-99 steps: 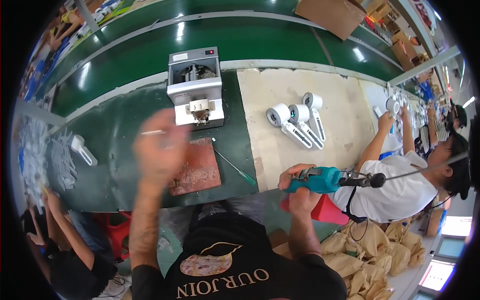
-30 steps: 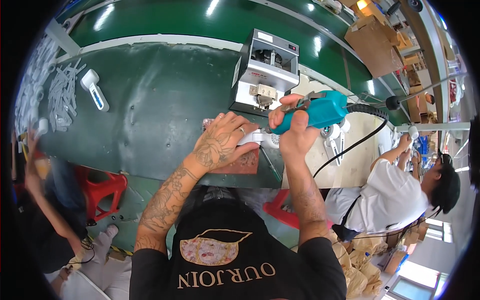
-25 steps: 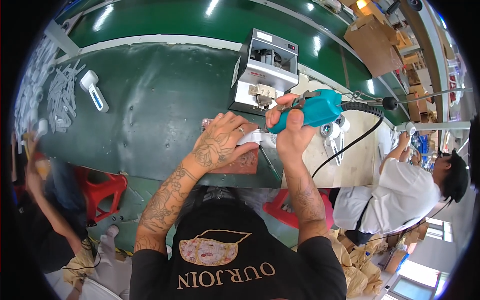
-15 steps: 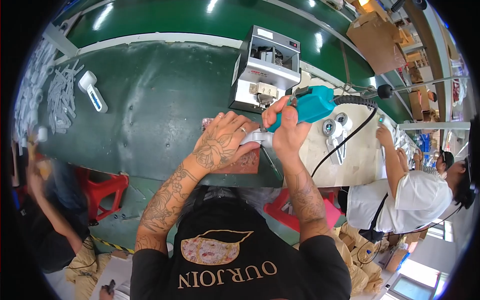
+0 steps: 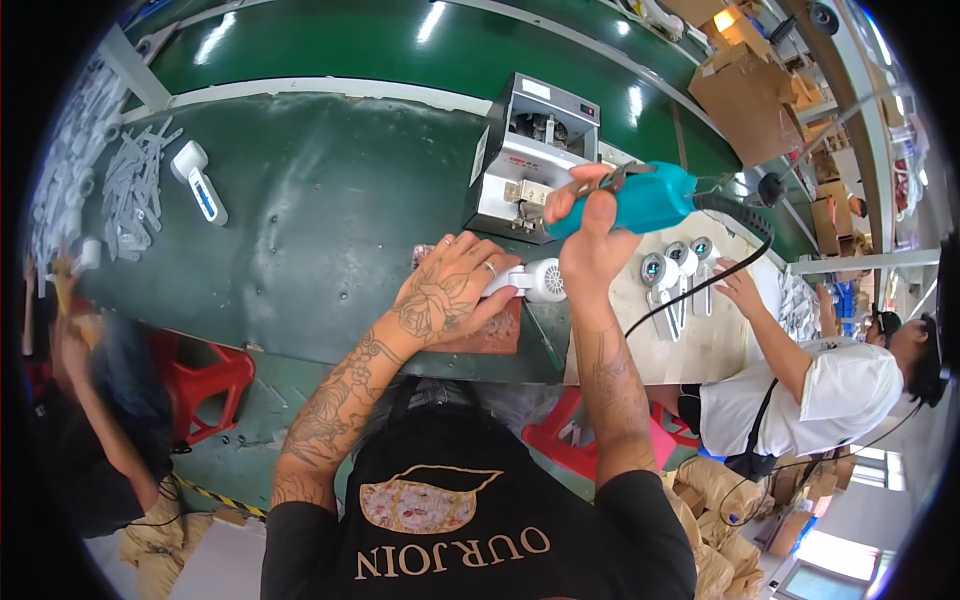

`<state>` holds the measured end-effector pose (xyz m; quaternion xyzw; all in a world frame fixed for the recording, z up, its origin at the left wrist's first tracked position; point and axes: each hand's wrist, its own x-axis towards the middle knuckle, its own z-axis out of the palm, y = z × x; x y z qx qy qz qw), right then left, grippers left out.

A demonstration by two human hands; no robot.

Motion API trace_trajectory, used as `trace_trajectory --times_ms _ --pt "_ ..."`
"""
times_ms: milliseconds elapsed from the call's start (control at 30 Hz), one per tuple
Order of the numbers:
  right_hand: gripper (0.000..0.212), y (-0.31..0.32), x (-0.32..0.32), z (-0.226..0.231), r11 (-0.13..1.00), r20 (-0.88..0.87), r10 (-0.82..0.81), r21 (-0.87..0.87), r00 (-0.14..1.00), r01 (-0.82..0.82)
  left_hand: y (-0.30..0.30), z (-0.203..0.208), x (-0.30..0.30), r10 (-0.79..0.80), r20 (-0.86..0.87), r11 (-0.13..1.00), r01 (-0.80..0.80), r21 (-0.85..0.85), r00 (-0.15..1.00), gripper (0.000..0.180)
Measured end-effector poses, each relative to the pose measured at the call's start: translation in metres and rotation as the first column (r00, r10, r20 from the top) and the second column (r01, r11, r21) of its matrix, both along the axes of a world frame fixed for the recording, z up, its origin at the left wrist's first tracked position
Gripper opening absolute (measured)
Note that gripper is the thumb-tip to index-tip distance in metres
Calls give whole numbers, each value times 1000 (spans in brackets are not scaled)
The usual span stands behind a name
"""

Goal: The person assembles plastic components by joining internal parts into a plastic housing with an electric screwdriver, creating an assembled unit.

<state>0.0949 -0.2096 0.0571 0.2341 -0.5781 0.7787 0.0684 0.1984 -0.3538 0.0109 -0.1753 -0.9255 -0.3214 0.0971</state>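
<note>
My left hand [image 5: 448,288] is closed on a small white handheld fan [image 5: 544,280], its round grille turned up. The fan lies over a reddish pad [image 5: 500,335] at the front of the green bench. In my right hand [image 5: 597,245] is a teal electric screwdriver [image 5: 645,198] with a black coiled cord, held above and to the right of the fan. Its front end is hidden by my fingers, close to the front of a grey screw feeder [image 5: 535,160]. A thin dark rod [image 5: 543,335] lies beside the pad.
Three white fans [image 5: 680,265] with round displays stand on the pale sheet at right, where a co-worker's hand [image 5: 740,290] reaches in. At left lie a white fan-shaped piece [image 5: 200,182] and a pile of clear strips [image 5: 135,190]. A red stool [image 5: 215,385] stands left below the bench.
My right hand has lifted the screwdriver off the fan and up toward the screw feeder, exposing the fan's grille. A third fan now shows at right, with the co-worker's hand lower beside it.
</note>
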Motion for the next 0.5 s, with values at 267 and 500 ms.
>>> trace_trajectory --times_ms 267,500 --pt "43 -7 -14 -12 999 -66 38 -3 997 -38 3 -3 1 -2 -22 999 3 36 1000 36" --pt "34 7 17 -1 998 136 40 -48 990 -34 1 -6 2 10 46 998 -13 64 999 36"
